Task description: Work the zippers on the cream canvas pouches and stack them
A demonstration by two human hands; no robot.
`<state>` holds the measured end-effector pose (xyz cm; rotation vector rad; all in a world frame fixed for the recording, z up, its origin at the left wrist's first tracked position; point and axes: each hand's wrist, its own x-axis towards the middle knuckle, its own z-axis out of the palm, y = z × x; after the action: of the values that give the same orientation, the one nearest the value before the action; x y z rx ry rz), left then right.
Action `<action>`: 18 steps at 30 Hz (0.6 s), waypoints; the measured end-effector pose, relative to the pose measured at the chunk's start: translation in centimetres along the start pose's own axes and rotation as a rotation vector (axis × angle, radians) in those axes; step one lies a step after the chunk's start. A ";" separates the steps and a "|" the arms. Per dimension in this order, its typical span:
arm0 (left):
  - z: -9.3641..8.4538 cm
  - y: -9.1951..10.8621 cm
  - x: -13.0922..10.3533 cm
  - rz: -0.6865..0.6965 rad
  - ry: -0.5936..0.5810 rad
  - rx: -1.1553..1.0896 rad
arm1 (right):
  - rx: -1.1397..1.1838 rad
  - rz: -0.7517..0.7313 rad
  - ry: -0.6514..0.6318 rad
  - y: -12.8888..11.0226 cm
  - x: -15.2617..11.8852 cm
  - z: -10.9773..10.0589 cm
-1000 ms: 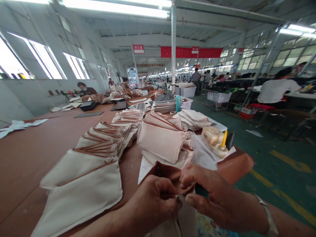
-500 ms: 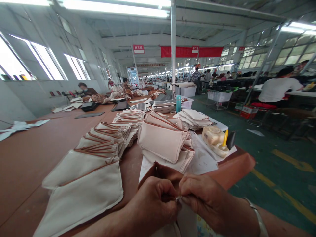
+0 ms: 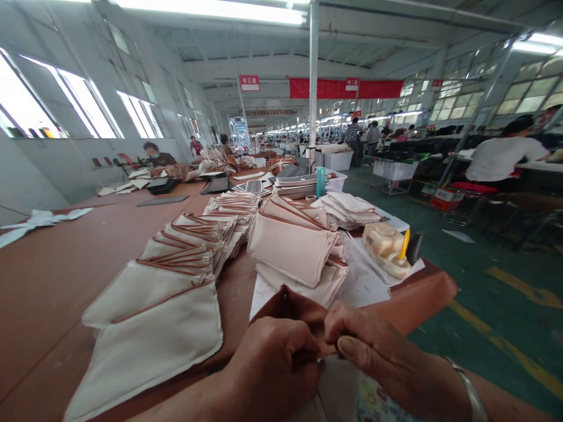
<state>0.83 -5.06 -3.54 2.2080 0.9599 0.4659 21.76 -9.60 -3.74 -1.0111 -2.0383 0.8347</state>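
Note:
Low in the view, a brown leather piece (image 3: pixel 303 310) with a pale lining (image 3: pixel 338 387) is pinched between my two hands. My left hand (image 3: pixel 275 363) has its fingers curled tightly on the edge of the piece. Just right of it, my right hand (image 3: pixel 378 357) grips the same edge with thumb and bent fingers; a bracelet is on that wrist. Beyond the hands lies a stack of pale pieces with brown edges (image 3: pixel 292 246). More pale pieces (image 3: pixel 162 334) fan out in a long row at the left.
The brown table (image 3: pixel 39 293) stretches left and ahead. A glue container (image 3: pixel 387 246) with a yellow stick stands on white paper at the right, near a teal bottle (image 3: pixel 321 181). Other people sit or stand farther back. Green floor (image 3: pixel 484 305) lies to the right.
My right hand has shifted slightly right and up along the edge, its thumb now showing on top. The hands are a little farther apart, and the view has tilted slightly.

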 end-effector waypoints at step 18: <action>0.3 0.1 0.2 -0.070 -0.092 -0.177 | -0.052 -0.169 -0.235 0.8 1.4 -1.4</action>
<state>1.16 -5.06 -3.67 2.0124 0.9088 0.3978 22.58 -7.71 -3.13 -0.7843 -2.3182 0.8474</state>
